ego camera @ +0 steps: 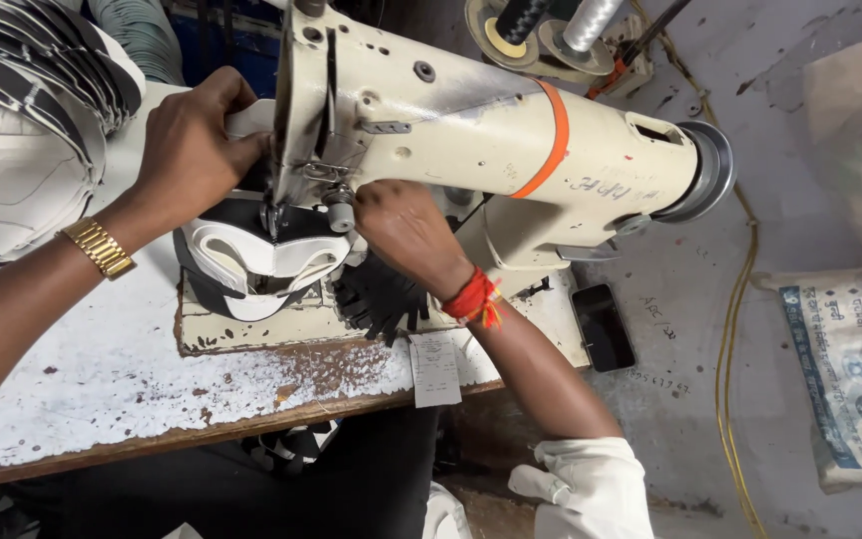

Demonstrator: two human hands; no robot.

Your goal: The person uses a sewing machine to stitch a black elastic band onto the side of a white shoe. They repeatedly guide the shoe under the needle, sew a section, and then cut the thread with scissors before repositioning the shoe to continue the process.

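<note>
A cream industrial sewing machine [471, 130] with an orange band stands on a worn white table [102, 379]. Under its needle lies a curved white and black shoe upper piece [261, 262]. My left hand [192, 145], with a gold watch on the wrist, grips the far side of that piece at the needle's left. My right hand [406, 230], red thread tied at the wrist, reaches under the machine arm and presses the piece from the right. A stack of black cut pieces [381, 294] sits just below my right hand.
A pile of white and black cut uppers [22, 120] lies at the far left. A black phone [604, 326] rests on the table's right end, a paper slip [435, 367] at its front edge. Thread spools [551, 30] stand behind. A yellow cable [730, 349] and printed sacks [850, 369] lie on the floor.
</note>
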